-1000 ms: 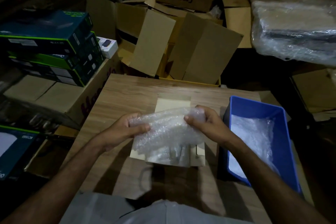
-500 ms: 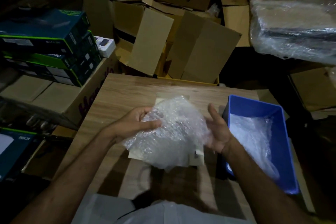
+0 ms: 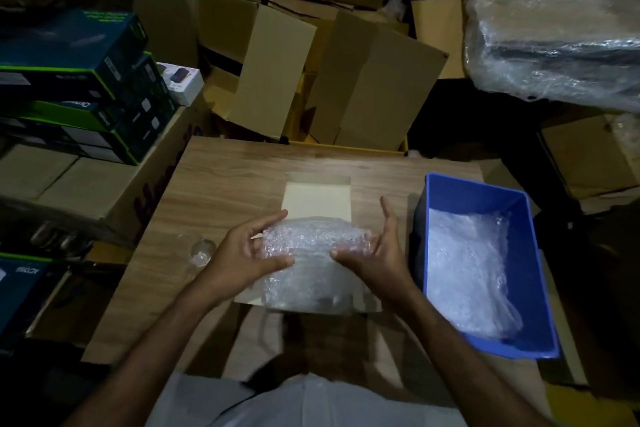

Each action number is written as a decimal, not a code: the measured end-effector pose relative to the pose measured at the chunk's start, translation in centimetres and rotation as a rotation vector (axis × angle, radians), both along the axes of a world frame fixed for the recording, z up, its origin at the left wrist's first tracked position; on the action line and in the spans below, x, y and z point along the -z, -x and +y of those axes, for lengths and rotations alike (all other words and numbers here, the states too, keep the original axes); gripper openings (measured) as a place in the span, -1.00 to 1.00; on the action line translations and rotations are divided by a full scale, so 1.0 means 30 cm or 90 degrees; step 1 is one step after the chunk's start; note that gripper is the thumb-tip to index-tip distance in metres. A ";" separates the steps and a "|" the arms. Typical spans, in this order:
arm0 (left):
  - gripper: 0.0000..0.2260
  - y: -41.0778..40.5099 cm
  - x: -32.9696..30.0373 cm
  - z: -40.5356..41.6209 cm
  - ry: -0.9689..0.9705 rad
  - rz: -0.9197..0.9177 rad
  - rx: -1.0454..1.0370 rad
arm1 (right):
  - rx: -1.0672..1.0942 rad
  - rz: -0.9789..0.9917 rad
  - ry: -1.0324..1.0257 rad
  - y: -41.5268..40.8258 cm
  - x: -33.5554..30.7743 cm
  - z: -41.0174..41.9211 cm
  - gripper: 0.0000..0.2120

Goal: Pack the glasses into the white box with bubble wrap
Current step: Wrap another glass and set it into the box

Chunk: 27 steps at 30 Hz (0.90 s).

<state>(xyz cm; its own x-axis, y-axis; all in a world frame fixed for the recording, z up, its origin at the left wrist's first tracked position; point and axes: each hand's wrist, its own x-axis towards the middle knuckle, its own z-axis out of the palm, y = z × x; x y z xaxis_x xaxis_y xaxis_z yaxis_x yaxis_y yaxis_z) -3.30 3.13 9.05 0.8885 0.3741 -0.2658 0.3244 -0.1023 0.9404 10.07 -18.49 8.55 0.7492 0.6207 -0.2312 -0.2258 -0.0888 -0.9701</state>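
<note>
Both my hands, left (image 3: 242,255) and right (image 3: 375,253), grip the bubble wrap (image 3: 308,263) above the white box (image 3: 317,199); squeezing hard could crack any glass inside.

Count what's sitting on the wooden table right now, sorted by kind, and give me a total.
White box: 1
Bubble wrap bundle, held over the box by both hands: 1
Clear glass: 1
Blue bin, holding more wrap: 1
Total: 4
</note>
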 end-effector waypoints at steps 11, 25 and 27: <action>-0.83 0.003 -0.028 0.028 -0.204 0.052 0.089 | -0.173 -0.267 0.177 -0.099 -0.020 -0.008 -0.75; -0.65 -0.029 -0.073 -0.080 0.141 0.020 0.100 | -0.092 0.340 -0.103 -0.024 0.011 0.013 -0.39; -0.65 -0.025 -0.056 -0.100 0.144 -0.007 0.018 | -0.117 0.347 -0.108 0.013 0.049 0.008 -0.32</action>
